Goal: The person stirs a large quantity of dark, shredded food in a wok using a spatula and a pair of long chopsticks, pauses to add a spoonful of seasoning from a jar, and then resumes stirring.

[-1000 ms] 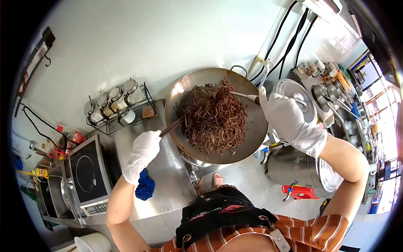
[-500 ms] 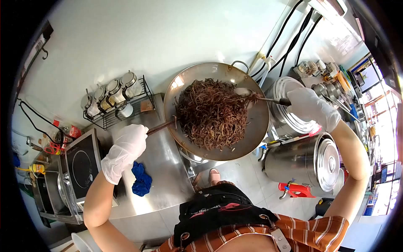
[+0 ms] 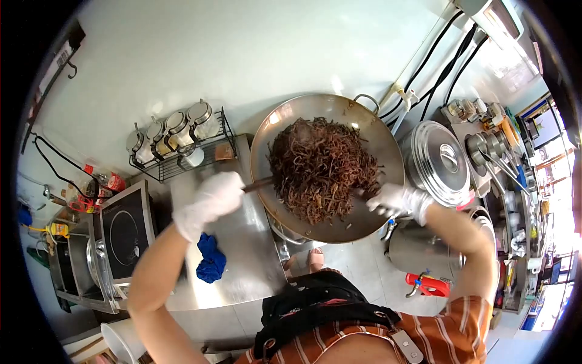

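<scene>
A large metal wok [image 3: 388,142] holds a heap of dark brown shredded food [image 3: 315,164]. My left hand [image 3: 212,200], in a white glove, is closed around a brown stick-like handle [image 3: 257,184], whose far end goes into the left side of the heap. What is on that end is hidden. My gloved right hand [image 3: 394,199] is over the wok's right inner side, low against the edge of the shreds. Its fingers are curled around the ladle, most of which is hidden by the hand and the food.
Left of the wok, a wire rack [image 3: 203,155] carries several seasoning jars [image 3: 176,128]. A blue cloth [image 3: 210,259] lies on the steel counter [image 3: 248,261], beside an induction cooktop [image 3: 124,236]. At right stand a lidded steel pot [image 3: 433,161] and a large steel drum [image 3: 418,249].
My right hand has moved left and down, from beyond the wok's right rim to inside it, taking the ladle into the shreds. My left hand and its handle have moved right, deeper into the heap.
</scene>
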`<state>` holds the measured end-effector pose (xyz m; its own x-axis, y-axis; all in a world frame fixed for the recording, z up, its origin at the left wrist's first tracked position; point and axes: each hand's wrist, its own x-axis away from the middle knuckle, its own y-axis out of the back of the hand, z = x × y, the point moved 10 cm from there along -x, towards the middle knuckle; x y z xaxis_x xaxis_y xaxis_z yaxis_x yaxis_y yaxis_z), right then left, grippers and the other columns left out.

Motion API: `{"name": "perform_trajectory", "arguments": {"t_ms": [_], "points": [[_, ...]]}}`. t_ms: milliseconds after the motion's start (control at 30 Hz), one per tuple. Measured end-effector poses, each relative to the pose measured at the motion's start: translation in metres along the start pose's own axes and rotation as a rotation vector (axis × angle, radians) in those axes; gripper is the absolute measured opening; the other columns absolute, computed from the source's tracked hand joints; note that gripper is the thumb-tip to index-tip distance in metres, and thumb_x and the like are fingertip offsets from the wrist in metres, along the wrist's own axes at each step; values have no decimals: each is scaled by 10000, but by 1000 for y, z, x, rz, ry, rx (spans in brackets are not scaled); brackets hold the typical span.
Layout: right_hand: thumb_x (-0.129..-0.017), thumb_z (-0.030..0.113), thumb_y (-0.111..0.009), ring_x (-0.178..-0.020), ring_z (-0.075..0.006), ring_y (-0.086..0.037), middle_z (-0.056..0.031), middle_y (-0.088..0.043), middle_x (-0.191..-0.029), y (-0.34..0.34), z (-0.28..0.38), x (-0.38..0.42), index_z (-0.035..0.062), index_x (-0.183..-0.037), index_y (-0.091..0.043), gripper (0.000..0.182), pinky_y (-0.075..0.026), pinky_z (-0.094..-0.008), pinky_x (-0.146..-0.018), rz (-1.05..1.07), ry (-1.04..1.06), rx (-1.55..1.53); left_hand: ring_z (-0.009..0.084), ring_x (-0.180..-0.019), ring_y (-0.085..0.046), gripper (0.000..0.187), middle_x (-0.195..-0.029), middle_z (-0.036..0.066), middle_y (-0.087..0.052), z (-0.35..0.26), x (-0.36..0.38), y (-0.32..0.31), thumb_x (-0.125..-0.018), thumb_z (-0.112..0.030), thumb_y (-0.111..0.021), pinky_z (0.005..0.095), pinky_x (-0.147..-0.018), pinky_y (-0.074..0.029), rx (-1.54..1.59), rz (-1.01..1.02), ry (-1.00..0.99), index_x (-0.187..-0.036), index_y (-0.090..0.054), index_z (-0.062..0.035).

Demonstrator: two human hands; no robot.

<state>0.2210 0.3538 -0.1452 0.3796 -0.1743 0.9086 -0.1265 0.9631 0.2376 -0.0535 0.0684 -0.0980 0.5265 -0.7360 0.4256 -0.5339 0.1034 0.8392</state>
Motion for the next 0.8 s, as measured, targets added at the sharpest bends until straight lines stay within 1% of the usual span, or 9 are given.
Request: {"name": "perform_trajectory", "arguments": {"t_ms": [67, 133, 200, 300, 400, 500, 667, 733, 800], "points": [[-887, 237, -633, -403, -74, -380, 27, -476, -568, -22, -20, -42, 48, -795, -594, 214, -271, -257, -353, -60, 116, -303, 400, -766, -641, 174, -780, 236, -646, -30, -10, -16, -786, -153, -579, 462, -698, -520, 7, -199, -156, -781, -682, -13], [-879, 235, -658, -386, -76, -362, 25, -468, -565, -13, -27, -53, 39, -827, -587, 215, -260, -270, -334, -238, 278, -353, 402, -787, -637, 234, -830, 230, -653, -23, -13, -35, -826, -170, -559, 448, -728, -515, 127, -272, -99, -931, -682, -1], [-868, 225, -679, -405, -82, -382, 16, -472, -575, -13, -31, -53, 21, -873, -587, 223, -272, -266, -354, -240, 287, -421, 391, -801, -642, 271, -852, 236, -656, -24, -9, -41, -853, -171, -556, 420, -723, -516, 274, -367, -98, -1023, -673, 4], [-871, 225, -668, -407, -65, -382, 13, -471, -589, -4, -34, -33, 23, -807, -559, 238, -276, -252, -372, -337, 352, -423, 385, -828, -644, 286, -874, 260, -645, -33, 2, -57, -877, -153, -565, 404, -719, -509, 581, -159, 180, -1101, -650, 3], [-874, 234, -666, -444, -75, -409, 8, -475, -602, -2, -33, -11, 9, -807, -556, 258, -310, -256, -407, -434, 349, -266, 388, -817, -643, 287, -861, 260, -641, -30, 3, -69, -875, -140, -570, 408, -716, -506, 550, -321, 86, -1123, -643, -13], [-864, 278, -672, -619, -175, -564, -85, -589, -660, -2, -30, 5, -43, -890, -608, 328, -441, -324, -600, -497, 350, -143, 398, -816, -635, 290, -852, 261, -635, -33, 8, -77, -882, -148, -575, 412, -720, -503, 585, -341, 88, -1139, -640, -30], [-866, 296, -668, -611, -179, -566, -81, -586, -643, -7, -18, 24, -48, -875, -607, 349, -442, -333, -599, -490, 346, -180, 401, -823, -630, 302, -868, 264, -633, -46, 15, -71, -891, -158, -578, 405, -727, -496, 584, -388, 102, -1160, -630, -31], [-880, 272, -661, -495, -101, -449, -9, -497, -596, -8, -12, 30, -7, -806, -560, 305, -367, -285, -461, -516, 392, -201, 391, -830, -633, 314, -893, 268, -632, -48, 14, -73, -900, -157, -571, 392, -731, -492, 598, -412, 74, -1183, -616, -28], [-880, 275, -660, -513, -109, -463, -15, -505, -599, -9, -9, 35, -10, -808, -561, 310, -379, -291, -481, -545, 396, -169, 385, -834, -637, 317, -898, 267, -634, -52, 19, -70, -904, -158, -569, 385, -736, -493, 608, -401, 101, -1188, -612, -25]]}}
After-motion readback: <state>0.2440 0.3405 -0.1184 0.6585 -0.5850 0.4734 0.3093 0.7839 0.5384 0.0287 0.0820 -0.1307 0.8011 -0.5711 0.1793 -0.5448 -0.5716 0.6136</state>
